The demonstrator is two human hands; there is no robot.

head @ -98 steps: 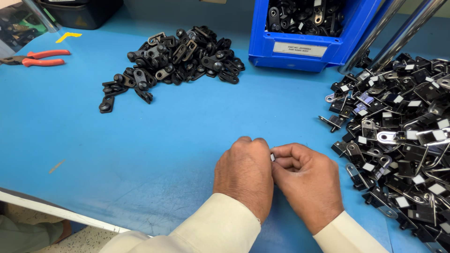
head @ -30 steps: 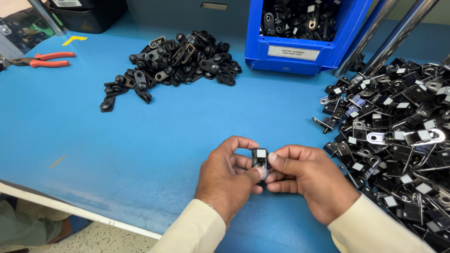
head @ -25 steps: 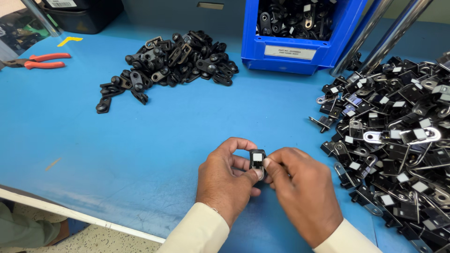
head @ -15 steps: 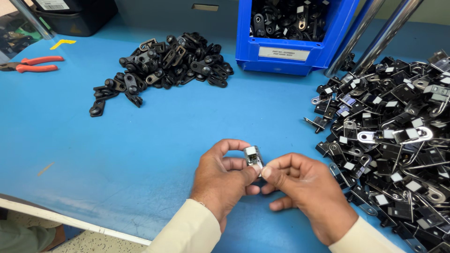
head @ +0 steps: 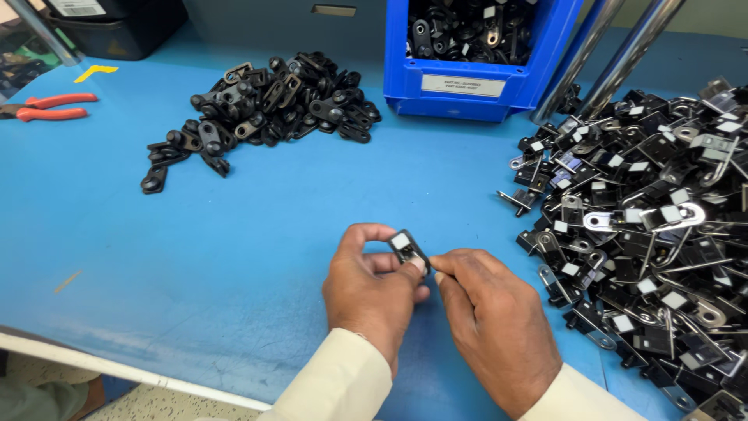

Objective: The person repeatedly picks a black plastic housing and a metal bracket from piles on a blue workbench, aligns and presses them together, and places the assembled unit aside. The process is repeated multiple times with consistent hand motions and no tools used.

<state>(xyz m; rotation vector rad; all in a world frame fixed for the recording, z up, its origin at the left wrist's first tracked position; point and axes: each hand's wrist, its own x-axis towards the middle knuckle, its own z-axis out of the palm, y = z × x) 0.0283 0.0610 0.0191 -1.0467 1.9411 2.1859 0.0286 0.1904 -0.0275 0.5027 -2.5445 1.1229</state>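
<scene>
Two hands at work over a blue table (head: pixel 234 265), head view, the only view on record.

Left hand (head: pixel 372 290): fingers curled closed round a small black clip (head: pixel 408 250) with a pale square face. The clip is held tilted just above the table, near the front edge, a little right of centre. Cream sleeve at the wrist.

Right hand (head: pixel 495 327): fingers bent, fingertips brought up against the lower end of the same clip, beside the left thumb. Whether it grips the clip or only touches it cannot be told. Cream sleeve likewise.

Right side of the table: large loose heap of black and silver clips (head: pixel 654 234), many with pale square faces, reaching from the far right to the near right edge, close beside the right hand.

Far centre-left: smaller pile of plain black parts (head: pixel 265 109), a few strays trailing to its near left.

Far centre: blue bin (head: pixel 483 78) with a white label on its front, holding more black parts.

Far right, behind the heap: two slanted metal tubes (head: pixel 623 54).

Far left edge: red-handled pliers (head: pixel 51 107); beyond them a yellow corner mark (head: pixel 95 72) and a black box (head: pixel 117 23).
</scene>
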